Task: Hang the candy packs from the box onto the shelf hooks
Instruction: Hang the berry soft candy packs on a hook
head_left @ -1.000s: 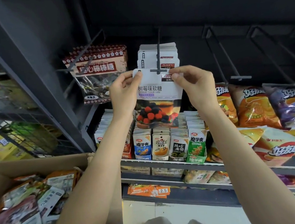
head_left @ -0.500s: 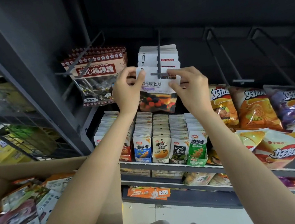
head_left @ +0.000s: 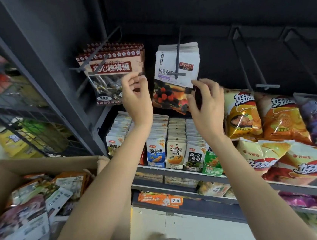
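A white raspberry candy pack (head_left: 176, 78) hangs at the front of a stack of the same packs on a dark shelf hook (head_left: 178, 58). My left hand (head_left: 136, 98) hovers just left of the pack with fingers loosely curled and holds nothing. My right hand (head_left: 205, 100) is at the pack's lower right edge, fingers loosely curled, with the thumb overlapping that edge. The cardboard box (head_left: 40, 165) at lower left holds several more candy packs (head_left: 35, 208).
Lollipop packs (head_left: 112, 69) hang on the hook to the left. Bare hooks (head_left: 245, 60) stick out to the right above chip bags (head_left: 242, 114). Small snack sachets (head_left: 174, 153) fill the shelf below my hands. A wire rack (head_left: 15, 116) stands at left.
The pack slid back along the hook and now hangs there. Both hands let go of its top corners and dropped lower, the left one moving clear of it.
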